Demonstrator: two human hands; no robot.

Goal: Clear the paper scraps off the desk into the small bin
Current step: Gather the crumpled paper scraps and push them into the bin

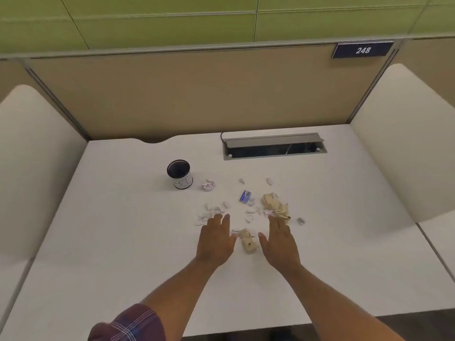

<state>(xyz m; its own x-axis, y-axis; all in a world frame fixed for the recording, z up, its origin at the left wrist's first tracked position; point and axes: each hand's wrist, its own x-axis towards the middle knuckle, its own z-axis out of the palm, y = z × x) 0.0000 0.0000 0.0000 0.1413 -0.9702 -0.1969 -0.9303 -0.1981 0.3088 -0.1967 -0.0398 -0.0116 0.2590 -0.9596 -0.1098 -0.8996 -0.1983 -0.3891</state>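
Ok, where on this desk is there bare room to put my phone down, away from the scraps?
Bare desk lies left of the left hand, below the bin. It is also bare right of the tan crumpled paper, up to the cable tray. Scraps crowd the middle, around the blue card and right hand.

Desk (123,217) white; small bin (179,174) black inside, white label w/ dark scrawl; scraps (209,214) mostly white, some w/ pinkish marks; crumpled wads (274,205) tan/beige; small card (245,196) blue; sleeve (133,326) maroon-navy plaid w/ white lines; partition (197,94) tan; wall (172,18) green; sign (363,50) navy, white "248".
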